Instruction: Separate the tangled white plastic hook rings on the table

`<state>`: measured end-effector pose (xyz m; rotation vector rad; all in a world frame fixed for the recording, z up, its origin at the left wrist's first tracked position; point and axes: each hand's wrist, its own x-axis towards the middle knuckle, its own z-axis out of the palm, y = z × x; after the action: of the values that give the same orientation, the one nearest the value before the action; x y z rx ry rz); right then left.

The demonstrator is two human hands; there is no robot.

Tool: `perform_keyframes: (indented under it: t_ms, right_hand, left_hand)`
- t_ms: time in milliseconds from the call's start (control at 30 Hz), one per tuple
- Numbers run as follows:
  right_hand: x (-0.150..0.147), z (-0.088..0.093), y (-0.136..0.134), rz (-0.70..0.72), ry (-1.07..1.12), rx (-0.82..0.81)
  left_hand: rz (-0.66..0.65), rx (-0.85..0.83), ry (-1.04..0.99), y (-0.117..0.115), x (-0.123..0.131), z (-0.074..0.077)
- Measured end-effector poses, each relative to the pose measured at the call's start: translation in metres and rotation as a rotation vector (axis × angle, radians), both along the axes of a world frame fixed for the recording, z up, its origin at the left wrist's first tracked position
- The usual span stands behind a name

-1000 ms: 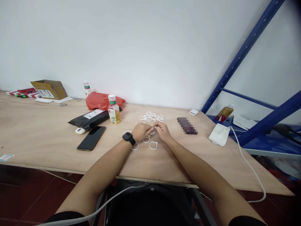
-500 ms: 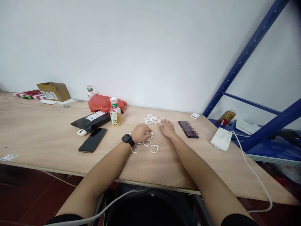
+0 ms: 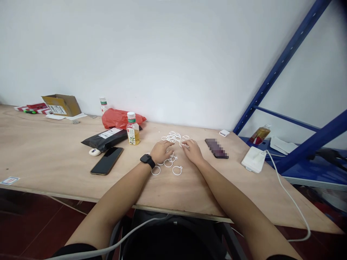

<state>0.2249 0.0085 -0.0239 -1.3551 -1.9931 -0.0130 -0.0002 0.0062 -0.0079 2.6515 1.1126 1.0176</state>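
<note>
**Ring in the right hand, left hand open**

The right hand pinches 1 ring between thumb and fingers, just to the right of the pile and a little nearer the person. Whether the ring touches the table cannot be told. The left hand is open, thumb and fingers apart, nothing seen in its grasp, beside the near rings; contact with them is unclear.

To handle the ring well, a light fingertip pinch on its rim should do, as the band looks thin and may flex. Best keep it clear of the near rings, which could snag, and turn it so any tab shows before the left hand takes a share of the grip.

Being round, the ring has no clear long axis. Its exposed arc faces away from the right hand, leftward; its tilt cannot be told, and fingers hide the rest. The nearest ring has its tab pointing right and away from the person.
</note>
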Motion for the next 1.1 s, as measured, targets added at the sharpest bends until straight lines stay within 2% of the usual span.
perform_keyframes:
  t_ms: [133, 200, 400, 633, 1100]
  right_hand:
    - [-0.023, 0.006, -0.026, 0.192, 0.185, -0.031]
    - [-0.032, 0.009, -0.036, 0.228, 0.257, -0.038]
    - [-0.036, 0.012, -0.038, 0.21, 0.422, -0.101]
    - [-0.034, 0.009, -0.035, 0.218, 0.393, -0.112]
    - [-0.034, 0.007, -0.033, 0.264, 0.618, -0.185]
  left_hand:
    - [-0.082, 0.066, -0.085, -0.002, 0.0, 0.001]
    - [-0.124, 0.068, -0.077, -0.004, 0.001, 0.003]
    - [-0.068, -0.012, -0.016, -0.004, 0.004, 0.008]
    - [-0.027, -0.041, -0.035, -0.006, 0.005, 0.008]
    - [-0.033, -0.04, 0.024, -0.011, 0.01, 0.012]
